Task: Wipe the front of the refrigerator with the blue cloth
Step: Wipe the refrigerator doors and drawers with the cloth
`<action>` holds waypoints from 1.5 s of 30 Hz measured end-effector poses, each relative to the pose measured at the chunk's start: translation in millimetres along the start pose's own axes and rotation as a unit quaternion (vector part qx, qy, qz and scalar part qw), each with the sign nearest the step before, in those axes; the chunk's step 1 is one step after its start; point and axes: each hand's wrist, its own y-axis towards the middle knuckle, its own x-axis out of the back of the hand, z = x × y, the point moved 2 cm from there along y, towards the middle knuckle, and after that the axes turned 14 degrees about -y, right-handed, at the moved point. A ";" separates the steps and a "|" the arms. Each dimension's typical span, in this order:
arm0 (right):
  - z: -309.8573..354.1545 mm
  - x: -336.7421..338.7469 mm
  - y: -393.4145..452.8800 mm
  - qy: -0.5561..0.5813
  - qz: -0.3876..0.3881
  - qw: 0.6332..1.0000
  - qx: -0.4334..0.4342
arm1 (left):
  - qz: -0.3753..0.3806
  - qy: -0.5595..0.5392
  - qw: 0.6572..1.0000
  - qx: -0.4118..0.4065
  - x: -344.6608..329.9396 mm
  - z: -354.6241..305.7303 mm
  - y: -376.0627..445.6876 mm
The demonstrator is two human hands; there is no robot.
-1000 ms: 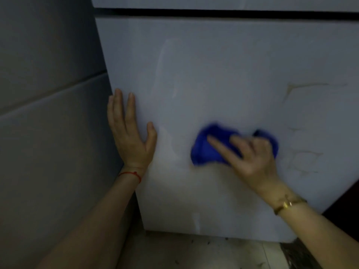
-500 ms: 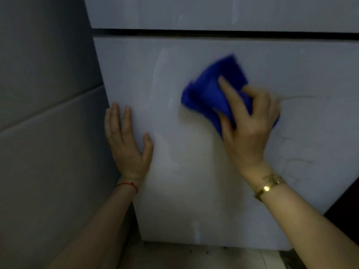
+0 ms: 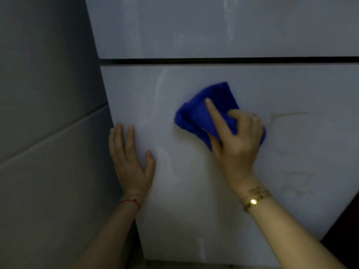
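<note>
The white refrigerator front [image 3: 194, 191] fills most of the view, with a dark gap [image 3: 233, 60] dividing the upper door from the lower one. A bunched blue cloth [image 3: 196, 115] is pressed against the upper middle of the lower door. My right hand [image 3: 235, 140] grips the cloth, index finger stretched over it, and covers its right part. My left hand [image 3: 130, 162] lies flat with fingers apart against the door's left edge, holding nothing. Faint brownish marks [image 3: 287, 117] show on the door to the right of the cloth.
A grey tiled wall [image 3: 48, 133] runs along the left, meeting the refrigerator's side. A dark area [image 3: 345, 230] sits past the door's lower right edge. A strip of floor [image 3: 174, 265] shows below the door.
My right hand has swept the cloth upward from the lower middle of the door, then slightly left. My left hand has stayed flat at the door's left edge. The view has tilted up.
</note>
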 end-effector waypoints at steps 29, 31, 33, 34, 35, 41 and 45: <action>-101.6 16.6 -10.4 -0.089 0.018 0.972 -0.216 | 0.008 0.002 0.999 -0.052 -49.4 -72.0 20.5; -71.4 14.3 -31.5 -0.088 0.054 0.991 -0.084 | 0.013 0.000 0.999 -0.051 -49.1 -70.4 21.5; -67.0 20.2 -64.0 -0.077 0.097 0.992 0.017 | 0.013 -0.002 0.999 -0.048 -48.6 -70.9 21.0; -76.8 24.4 -72.3 -0.073 0.110 0.991 0.027 | 0.010 -0.004 0.999 -0.049 -48.4 -71.4 20.3; -90.6 27.4 -73.3 -0.068 0.115 0.991 0.004 | 0.007 -0.005 0.999 -0.051 -48.3 -72.0 20.3; -118.2 29.2 -43.3 -0.069 0.067 0.969 -0.226 | 0.007 0.007 0.998 -0.061 -49.1 -73.6 20.8; -59.5 30.7 -87.0 -0.043 0.136 0.980 -0.135 | 0.007 -0.001 0.998 -0.065 -48.3 -70.8 21.1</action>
